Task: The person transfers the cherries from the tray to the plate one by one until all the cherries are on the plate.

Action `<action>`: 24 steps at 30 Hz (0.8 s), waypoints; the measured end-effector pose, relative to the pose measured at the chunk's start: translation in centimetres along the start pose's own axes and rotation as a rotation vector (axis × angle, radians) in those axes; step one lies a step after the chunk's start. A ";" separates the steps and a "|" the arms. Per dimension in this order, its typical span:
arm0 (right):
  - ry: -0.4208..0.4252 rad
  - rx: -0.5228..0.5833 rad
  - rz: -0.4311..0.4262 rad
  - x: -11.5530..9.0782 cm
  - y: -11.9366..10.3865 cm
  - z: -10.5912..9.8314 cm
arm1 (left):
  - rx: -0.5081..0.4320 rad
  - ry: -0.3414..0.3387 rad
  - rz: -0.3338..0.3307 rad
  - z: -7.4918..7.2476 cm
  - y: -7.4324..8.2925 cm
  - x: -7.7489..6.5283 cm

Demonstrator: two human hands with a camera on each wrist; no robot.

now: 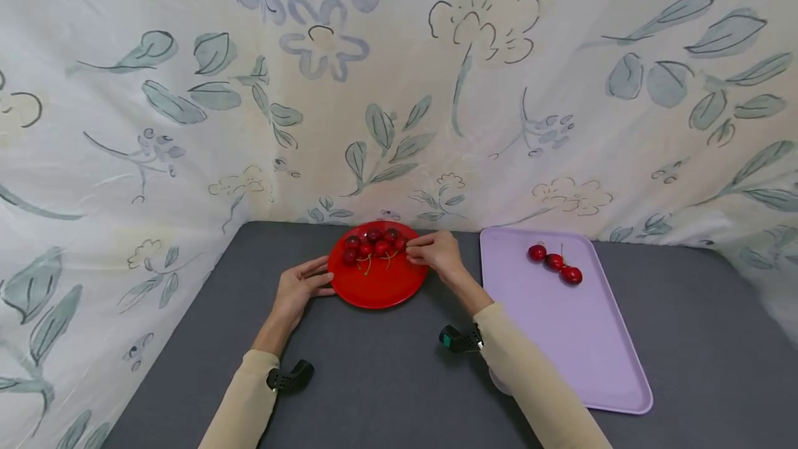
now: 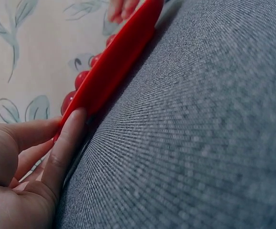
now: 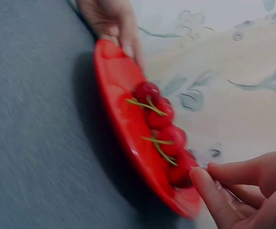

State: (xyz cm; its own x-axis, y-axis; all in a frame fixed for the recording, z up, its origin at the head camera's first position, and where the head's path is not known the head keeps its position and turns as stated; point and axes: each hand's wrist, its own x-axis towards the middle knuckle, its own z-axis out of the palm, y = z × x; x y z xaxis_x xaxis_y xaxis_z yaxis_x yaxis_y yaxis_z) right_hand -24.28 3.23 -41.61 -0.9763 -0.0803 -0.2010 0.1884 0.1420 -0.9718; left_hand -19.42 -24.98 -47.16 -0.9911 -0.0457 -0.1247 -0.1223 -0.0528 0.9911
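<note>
Several dark red cherries [image 1: 374, 235] with green stems lie bunched on the far half of a round red plate [image 1: 377, 291]. My left hand [image 1: 298, 291] grips the plate's left rim, with fingers on both faces of it in the left wrist view. At the plate's right side, my right hand [image 1: 436, 253] pinches with thumb and forefinger at the stem of the rightmost cherry [image 3: 181, 172]. That cherry still sits against the others; its stem is mostly hidden by the fingertips.
To the right lies a lilac tray [image 1: 548, 338], with three cherries [image 1: 553, 262] in a slanting row near its far end. The right forearm passes over the tray's near left edge. A floral cloth [image 1: 399, 89] hangs behind the dark grey table [image 1: 368, 380].
</note>
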 end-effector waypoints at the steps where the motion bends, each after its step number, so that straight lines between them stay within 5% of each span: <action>1: -0.009 0.006 -0.003 0.0 -0.2 -0.5 | 0.000 -0.001 0.001 0.0 0.0 0.0; 10: -0.036 -0.035 -0.100 -0.4 -1.6 -5.9 | 0.004 -0.005 0.011 0.0 -0.1 -0.1; 24: -0.028 -0.347 -0.177 -1.4 -2.5 -15.5 | 0.017 -0.023 0.012 -0.2 0.1 -0.1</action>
State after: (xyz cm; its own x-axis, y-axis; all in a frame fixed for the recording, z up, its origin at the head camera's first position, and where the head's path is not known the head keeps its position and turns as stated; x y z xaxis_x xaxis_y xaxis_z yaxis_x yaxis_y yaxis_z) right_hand -25.06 18.31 -36.97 -0.9863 -0.1597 -0.0422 -0.0344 0.4485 -0.8931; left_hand -19.30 -25.19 -47.08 -0.9935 -0.0236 -0.1117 -0.1108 -0.0357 0.9932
